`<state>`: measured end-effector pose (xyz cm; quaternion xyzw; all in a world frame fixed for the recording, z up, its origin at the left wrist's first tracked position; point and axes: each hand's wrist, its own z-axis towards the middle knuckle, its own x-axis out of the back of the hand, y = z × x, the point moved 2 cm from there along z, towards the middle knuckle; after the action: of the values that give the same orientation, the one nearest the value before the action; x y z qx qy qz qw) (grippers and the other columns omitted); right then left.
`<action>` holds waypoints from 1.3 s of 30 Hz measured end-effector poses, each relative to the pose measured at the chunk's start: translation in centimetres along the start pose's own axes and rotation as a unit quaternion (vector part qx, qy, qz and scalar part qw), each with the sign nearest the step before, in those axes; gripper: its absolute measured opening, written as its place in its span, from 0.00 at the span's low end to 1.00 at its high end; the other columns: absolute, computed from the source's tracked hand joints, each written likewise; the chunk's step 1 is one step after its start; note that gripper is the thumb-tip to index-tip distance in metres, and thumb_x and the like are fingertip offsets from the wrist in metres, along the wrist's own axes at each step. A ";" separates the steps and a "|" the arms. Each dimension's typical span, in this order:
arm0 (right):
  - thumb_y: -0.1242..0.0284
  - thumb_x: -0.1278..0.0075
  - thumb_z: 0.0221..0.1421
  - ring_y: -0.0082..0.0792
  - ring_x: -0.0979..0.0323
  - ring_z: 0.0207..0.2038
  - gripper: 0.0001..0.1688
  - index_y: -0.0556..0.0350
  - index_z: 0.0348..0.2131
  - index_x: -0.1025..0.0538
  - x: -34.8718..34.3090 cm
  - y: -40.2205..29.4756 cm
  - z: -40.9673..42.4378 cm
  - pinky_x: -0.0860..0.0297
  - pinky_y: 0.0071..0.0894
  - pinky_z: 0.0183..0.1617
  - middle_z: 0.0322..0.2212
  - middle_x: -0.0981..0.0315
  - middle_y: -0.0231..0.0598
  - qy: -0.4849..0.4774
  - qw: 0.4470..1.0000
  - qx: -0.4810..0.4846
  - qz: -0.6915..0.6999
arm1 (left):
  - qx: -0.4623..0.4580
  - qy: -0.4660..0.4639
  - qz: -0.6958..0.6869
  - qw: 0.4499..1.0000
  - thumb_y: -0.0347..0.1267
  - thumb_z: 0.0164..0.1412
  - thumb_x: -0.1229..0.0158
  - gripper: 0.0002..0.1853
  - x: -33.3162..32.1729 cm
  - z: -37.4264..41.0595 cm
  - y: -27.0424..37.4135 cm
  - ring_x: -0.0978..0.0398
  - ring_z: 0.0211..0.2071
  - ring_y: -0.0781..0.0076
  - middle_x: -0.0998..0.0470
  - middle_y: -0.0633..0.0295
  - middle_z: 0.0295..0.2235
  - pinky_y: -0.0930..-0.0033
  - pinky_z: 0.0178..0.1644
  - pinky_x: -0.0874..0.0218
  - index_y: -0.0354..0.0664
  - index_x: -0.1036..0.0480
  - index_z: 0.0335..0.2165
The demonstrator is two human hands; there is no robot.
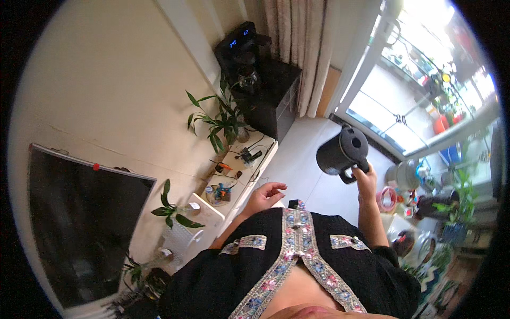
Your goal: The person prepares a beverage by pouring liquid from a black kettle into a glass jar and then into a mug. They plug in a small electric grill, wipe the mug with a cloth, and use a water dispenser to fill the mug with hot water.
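A black electric kettle (338,153) is in my right hand (364,181), which grips its handle. The kettle is held out above the pale tiled floor, to the right of the middle of the view, with its lid side facing the camera. My left hand (266,195) is in front of my body with its fingers apart and loosely curved, holding nothing. It is near the edge of a white cabinet top (255,159), on which cables, an orange-handled tool (224,165) and a small clear container lie.
A black cabinet (275,95) with a glass vessel and a lit digital clock (239,38) is ahead. Leafy plants (223,115) and a dark television (87,227) are on the left. A glazed door (370,95), a lidded bucket (402,175) and cluttered pots are on the right.
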<state>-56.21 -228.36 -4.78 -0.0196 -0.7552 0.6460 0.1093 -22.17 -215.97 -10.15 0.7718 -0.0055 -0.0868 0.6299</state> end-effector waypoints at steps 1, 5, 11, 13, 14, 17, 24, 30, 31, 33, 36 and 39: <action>0.73 0.44 0.49 0.24 0.32 0.28 0.17 0.61 0.40 0.25 -1.3 -0.2 4.0 0.35 0.24 0.34 0.26 0.29 0.30 -0.022 1.000 -0.012 -0.002 | 0.023 0.013 0.076 0.997 0.28 0.62 0.40 0.17 0.1 1.3 2.9 0.23 0.42 0.77 0.21 0.62 0.45 0.73 0.48 0.32 0.38 0.26 0.50; 0.70 0.44 0.50 0.24 0.34 0.24 0.13 0.57 0.36 0.25 -10.0 -1.3 17.6 0.39 0.25 0.27 0.24 0.29 0.31 -0.051 0.996 -0.021 0.067 | -0.011 0.103 0.009 0.995 0.28 0.63 0.41 0.16 3.2 7.3 2.3 0.24 0.41 0.78 0.22 0.61 0.44 0.74 0.47 0.32 0.35 0.27 0.49; 0.69 0.43 0.50 0.24 0.38 0.20 0.10 0.52 0.32 0.27 -24.0 0.7 32.8 0.46 0.26 0.19 0.22 0.28 0.32 -0.076 0.967 -0.197 0.144 | -0.001 0.174 0.061 0.983 0.29 0.64 0.41 0.15 7.4 18.5 1.8 0.25 0.43 0.76 0.22 0.60 0.44 0.72 0.47 0.33 0.37 0.27 0.48; 0.68 0.42 0.49 0.25 0.36 0.19 0.10 0.50 0.31 0.27 -28.2 0.4 35.3 0.46 0.24 0.18 0.21 0.30 0.30 -0.078 0.963 -0.208 0.153 | -0.031 0.176 0.081 0.981 0.30 0.64 0.41 0.17 8.3 21.6 3.2 0.24 0.42 0.74 0.22 0.60 0.43 0.71 0.47 0.32 0.38 0.27 0.50; 0.68 0.41 0.49 0.25 0.35 0.19 0.10 0.49 0.30 0.27 -29.7 0.0 36.8 0.47 0.24 0.18 0.21 0.30 0.30 -0.076 0.961 -0.211 0.160 | -0.033 0.170 0.093 0.981 0.30 0.64 0.41 0.17 8.2 23.0 4.6 0.24 0.42 0.73 0.22 0.60 0.43 0.70 0.46 0.32 0.38 0.27 0.50; 0.70 0.40 0.47 0.25 0.35 0.20 0.12 0.49 0.32 0.28 -33.5 -0.1 43.4 0.46 0.25 0.18 0.22 0.29 0.30 -0.114 0.961 -0.220 0.122 | -0.042 0.170 0.152 0.973 0.30 0.64 0.41 0.18 8.0 28.6 10.1 0.25 0.42 0.74 0.23 0.59 0.39 0.70 0.47 0.33 0.39 0.27 0.51; 0.71 0.40 0.48 0.24 0.38 0.22 0.24 0.49 0.45 0.30 -37.9 -0.5 47.6 0.44 0.26 0.22 0.25 0.27 0.30 -0.141 0.955 -0.248 0.082 | 0.002 0.278 0.197 0.940 0.33 0.61 0.39 0.24 7.1 29.7 8.9 0.27 0.52 0.58 0.26 0.52 0.50 0.59 0.53 0.33 0.40 0.30 0.55; 0.67 0.39 0.49 0.43 0.31 0.45 0.45 0.57 0.62 0.40 -42.6 3.7 54.4 0.37 0.45 0.52 0.44 0.28 0.46 -0.256 0.955 -0.149 -0.006 | 0.033 0.285 0.419 0.862 0.37 0.57 0.37 0.36 5.8 38.1 1.5 0.38 0.62 0.48 0.36 0.45 0.61 0.54 0.64 0.45 0.35 0.37 0.60; 0.64 0.39 0.49 0.48 0.31 0.50 0.48 0.59 0.64 0.42 -42.8 4.4 54.8 0.37 0.47 0.57 0.49 0.29 0.51 -0.283 0.951 -0.120 -0.035 | 0.040 0.282 0.448 0.848 0.37 0.56 0.37 0.37 5.6 39.0 0.4 0.39 0.62 0.47 0.36 0.44 0.61 0.54 0.65 0.45 0.34 0.38 0.60; 0.60 0.39 0.48 0.54 0.32 0.56 0.52 0.62 0.65 0.42 -43.1 5.3 55.7 0.37 0.49 0.61 0.56 0.34 0.57 -0.319 0.940 -0.037 -0.117 | 0.091 0.262 0.479 0.833 0.39 0.54 0.37 0.41 5.4 40.7 -1.3 0.43 0.65 0.48 0.41 0.45 0.64 0.52 0.66 0.47 0.34 0.41 0.62; 0.63 0.38 0.47 0.47 0.29 0.49 0.45 0.64 0.60 0.36 -43.9 5.5 57.1 0.33 0.40 0.54 0.49 0.28 0.51 -0.347 0.918 0.071 -0.176 | 0.159 0.230 0.534 0.798 0.40 0.54 0.38 0.42 5.4 42.7 -2.2 0.46 0.67 0.51 0.46 0.48 0.66 0.50 0.66 0.48 0.36 0.43 0.63; 0.65 0.38 0.47 0.46 0.27 0.48 0.41 0.66 0.57 0.33 -44.7 2.8 57.2 0.32 0.39 0.53 0.48 0.25 0.50 -0.406 0.856 0.185 -0.259 | 0.223 0.208 0.555 0.774 0.40 0.54 0.37 0.41 6.1 43.5 -2.8 0.46 0.66 0.52 0.45 0.48 0.66 0.50 0.66 0.47 0.36 0.43 0.62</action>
<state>-23.82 -291.06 -21.85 0.4617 -0.5768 0.6726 -0.0418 -22.59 -258.34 -21.97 0.7531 -0.3211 0.4437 0.3645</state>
